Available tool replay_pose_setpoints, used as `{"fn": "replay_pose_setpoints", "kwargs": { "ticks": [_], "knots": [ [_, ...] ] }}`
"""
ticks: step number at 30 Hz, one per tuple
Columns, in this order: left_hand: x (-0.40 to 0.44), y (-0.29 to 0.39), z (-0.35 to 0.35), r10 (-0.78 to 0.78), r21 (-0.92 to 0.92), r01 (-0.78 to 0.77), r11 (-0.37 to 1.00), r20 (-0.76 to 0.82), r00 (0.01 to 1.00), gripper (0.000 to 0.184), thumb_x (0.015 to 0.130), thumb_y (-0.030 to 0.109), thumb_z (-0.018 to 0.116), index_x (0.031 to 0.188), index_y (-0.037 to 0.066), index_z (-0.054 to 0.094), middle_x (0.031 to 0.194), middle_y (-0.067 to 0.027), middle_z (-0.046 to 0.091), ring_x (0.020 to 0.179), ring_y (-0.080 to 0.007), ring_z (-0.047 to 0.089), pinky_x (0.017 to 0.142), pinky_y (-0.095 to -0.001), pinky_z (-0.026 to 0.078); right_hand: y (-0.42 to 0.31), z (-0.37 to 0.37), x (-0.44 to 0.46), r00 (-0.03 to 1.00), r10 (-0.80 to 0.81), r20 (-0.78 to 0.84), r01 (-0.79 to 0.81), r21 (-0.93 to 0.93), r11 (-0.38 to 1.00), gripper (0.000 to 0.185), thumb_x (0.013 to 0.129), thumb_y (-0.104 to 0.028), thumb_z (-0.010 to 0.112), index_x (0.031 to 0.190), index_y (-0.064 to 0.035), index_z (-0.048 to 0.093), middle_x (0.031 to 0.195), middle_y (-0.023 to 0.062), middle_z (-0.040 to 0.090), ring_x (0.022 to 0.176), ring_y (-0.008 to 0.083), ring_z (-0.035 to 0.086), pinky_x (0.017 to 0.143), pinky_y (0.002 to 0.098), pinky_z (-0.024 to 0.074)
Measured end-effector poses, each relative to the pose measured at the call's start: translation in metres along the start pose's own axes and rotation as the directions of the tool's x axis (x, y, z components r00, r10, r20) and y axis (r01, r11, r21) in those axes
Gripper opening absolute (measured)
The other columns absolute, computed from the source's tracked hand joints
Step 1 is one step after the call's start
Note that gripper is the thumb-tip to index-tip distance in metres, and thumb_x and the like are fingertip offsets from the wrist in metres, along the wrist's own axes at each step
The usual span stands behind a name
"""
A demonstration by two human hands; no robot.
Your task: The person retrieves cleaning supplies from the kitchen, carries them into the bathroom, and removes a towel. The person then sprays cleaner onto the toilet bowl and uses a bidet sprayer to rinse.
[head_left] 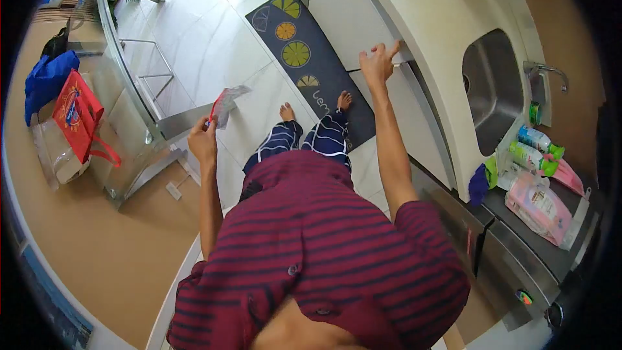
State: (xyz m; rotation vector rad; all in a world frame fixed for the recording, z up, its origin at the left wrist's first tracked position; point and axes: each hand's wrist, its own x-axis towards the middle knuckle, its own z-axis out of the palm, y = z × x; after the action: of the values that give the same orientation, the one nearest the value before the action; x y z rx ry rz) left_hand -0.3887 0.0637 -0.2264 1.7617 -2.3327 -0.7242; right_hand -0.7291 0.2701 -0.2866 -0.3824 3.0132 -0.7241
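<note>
My left hand (203, 139) pinches a small clear plastic packet (223, 109) with a red edge, held out over the tiled floor. My right hand (379, 63) is raised by the top of a white cabinet door (355, 10), just under the counter edge. Its index finger points out to the cabinet front and the other fingers are partly curled, with nothing seen in them. Whether the fingertip touches the cabinet cannot be made out.
A sink (494, 91) with a tap (551, 72) is set in the counter (427, 32). Bottles (534, 159) and a pink pack (538, 204) stand beyond it. A dark mat (296, 35) lies underfoot. On the left, a glass table (123, 136) bears a red bag (78, 116) and a blue bag (48, 84).
</note>
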Motion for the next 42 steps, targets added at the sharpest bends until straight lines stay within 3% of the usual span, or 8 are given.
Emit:
{"fn": "replay_pose_setpoints", "kwargs": {
  "ticks": [4, 15, 21, 23, 30, 35, 38, 42],
  "knots": [
    [0.030, -0.036, 0.032, 0.095, -0.172, -0.125, 0.977, -0.173, 0.980, 0.022, 0.074, 0.030, 0.061, 0.080, 0.009, 0.066, 0.047, -0.0045, 0.050, 0.042, -0.0115, 0.046, 0.043, -0.0271, 0.034, -0.031, 0.009, -0.048, 0.995, 0.020, 0.102, -0.025, 0.041, 0.999, 0.030, 0.066, -0.022, 0.067, 0.085, -0.0057, 0.051, 0.132, 0.0236, 0.014, 0.073, 0.0389, 0.059, 0.067, 0.0429, 0.0480],
    [0.124, 0.134, 0.081, 0.152, -0.426, -0.064, 0.903, 0.177, 0.972, 0.029, 0.084, 0.028, 0.049, 0.099, 0.006, 0.061, 0.061, -0.0075, 0.063, 0.042, -0.0129, 0.057, 0.042, -0.0244, 0.042, -0.184, 0.049, -0.120, 0.909, -0.014, 0.416, -0.170, 0.402, 0.900, 0.050, 0.064, -0.016, 0.068, 0.108, -0.0079, 0.047, 0.134, 0.0320, -0.006, 0.091, 0.0447, 0.053, 0.078, 0.0413, 0.0444],
    [0.145, 0.187, 0.113, 0.104, -0.493, -0.021, 0.870, 0.142, 0.984, 0.027, 0.084, 0.029, 0.046, 0.096, 0.011, 0.062, 0.058, -0.0041, 0.063, 0.043, -0.0142, 0.057, 0.047, -0.0273, 0.045, -0.122, -0.001, -0.090, 0.722, -0.202, 0.662, -0.460, 0.677, 0.574, 0.046, 0.071, -0.008, 0.060, 0.114, -0.0017, 0.046, 0.129, 0.0219, 0.036, 0.098, 0.0293, 0.055, 0.081, 0.0328, 0.0433],
    [0.149, 0.188, 0.113, 0.052, -0.478, 0.034, 0.878, 0.165, 0.985, 0.026, 0.085, 0.028, 0.045, 0.098, 0.012, 0.062, 0.059, -0.0040, 0.063, 0.044, -0.0131, 0.058, 0.049, -0.0264, 0.044, -0.094, 0.000, -0.077, 0.932, -0.044, 0.359, -0.174, 0.553, 0.815, 0.050, 0.076, 0.004, 0.049, 0.124, 0.0016, 0.037, 0.128, 0.0148, 0.039, 0.110, 0.0202, 0.046, 0.088, 0.0318, 0.0399],
    [0.142, 0.179, 0.132, -0.081, -0.603, 0.171, 0.779, 0.173, 0.982, 0.025, 0.085, 0.025, 0.046, 0.101, 0.012, 0.060, 0.062, -0.0048, 0.063, 0.045, -0.0123, 0.058, 0.049, -0.0254, 0.044, -0.102, 0.072, -0.083, 0.533, -0.368, 0.762, -0.602, 0.648, 0.468, 0.071, 0.070, 0.011, 0.041, 0.135, -0.0052, 0.018, 0.139, 0.0137, 0.020, 0.127, 0.0210, 0.023, 0.098, 0.0343, 0.0276],
    [0.198, 0.154, 0.130, 0.018, -0.215, -0.039, 0.976, -0.099, 0.995, 0.023, 0.086, 0.020, 0.041, 0.101, 0.018, 0.058, 0.062, -0.0050, 0.063, 0.055, -0.0171, 0.061, 0.052, -0.0308, 0.045, -0.111, 0.176, -0.050, 0.212, -0.575, 0.790, -0.480, 0.597, 0.643, 0.053, 0.075, -0.001, 0.053, 0.125, -0.0132, 0.041, 0.128, 0.0076, 0.042, 0.120, 0.0208, 0.034, 0.098, 0.0350, 0.0288],
    [0.233, 0.158, 0.123, 0.022, -0.216, -0.055, 0.975, -0.154, 0.988, 0.020, 0.080, 0.014, 0.046, 0.092, 0.015, 0.061, 0.076, -0.0060, 0.065, 0.062, -0.0195, 0.062, 0.057, -0.0330, 0.046, -0.042, 0.308, 0.002, 0.437, -0.532, 0.725, -0.234, 0.662, 0.712, 0.040, 0.078, -0.003, 0.051, 0.118, -0.0089, 0.049, 0.118, 0.0043, 0.051, 0.102, 0.0178, 0.050, 0.085, 0.0300, 0.0398],
    [0.317, 0.087, 0.126, 0.823, 0.331, -0.755, 0.566, -0.173, 0.541, 0.015, 0.063, 0.005, 0.056, 0.077, 0.005, 0.062, 0.104, -0.0118, 0.058, 0.076, -0.0220, 0.059, 0.062, -0.0308, 0.046, 0.143, 0.462, 0.117, 0.710, -0.052, 0.702, -0.318, 0.386, 0.866, 0.024, 0.074, -0.019, 0.054, 0.091, -0.0029, 0.062, 0.087, 0.0101, 0.061, 0.082, 0.0212, 0.056, 0.074, 0.0317, 0.0437]
  ]
}}
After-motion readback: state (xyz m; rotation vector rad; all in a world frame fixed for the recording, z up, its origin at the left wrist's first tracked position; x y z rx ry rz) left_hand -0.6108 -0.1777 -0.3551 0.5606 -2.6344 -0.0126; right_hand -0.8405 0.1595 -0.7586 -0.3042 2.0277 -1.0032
